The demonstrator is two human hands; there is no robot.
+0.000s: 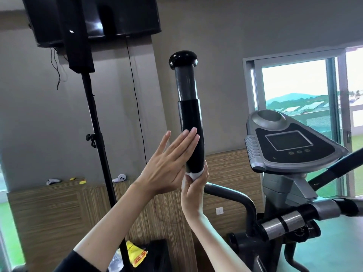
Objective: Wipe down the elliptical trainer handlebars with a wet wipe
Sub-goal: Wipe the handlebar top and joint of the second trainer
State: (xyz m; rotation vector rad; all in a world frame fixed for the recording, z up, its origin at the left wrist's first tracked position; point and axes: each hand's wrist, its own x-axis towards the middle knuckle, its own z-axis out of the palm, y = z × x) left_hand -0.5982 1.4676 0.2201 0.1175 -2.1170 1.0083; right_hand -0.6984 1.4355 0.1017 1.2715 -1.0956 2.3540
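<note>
Both forearms rose from the bottom edge of the frame toward the centre, where the handlebar point(191, 122) stood nearly upright, its long axis running from the hands up to a rounded black cap in the upper middle. Lowest on the grip, the right hand point(194, 190) was closed around the bar with the wet wipe point(193, 175) pinched between palm and foam; only a small white fold of it showed above the thumb, so how much of the wipe wrapped the bar could not be told. Just left of it and slightly higher, the left hand point(167, 165) was open and flat, fingers straight and together, their tips lying against the left side of the black grip without closing on it. Nearly all of the grip lay above the right hand, so any further stroke would probably have to run upward along that axis, and the right hand alone carried the wipe. Toward the right of the frame, the console point(290, 142) sat well apart from both hands. A second handlebar was cut off at the right edge, its length unseen. Whether the far side of the near grip was damp or dry was hidden.
</note>
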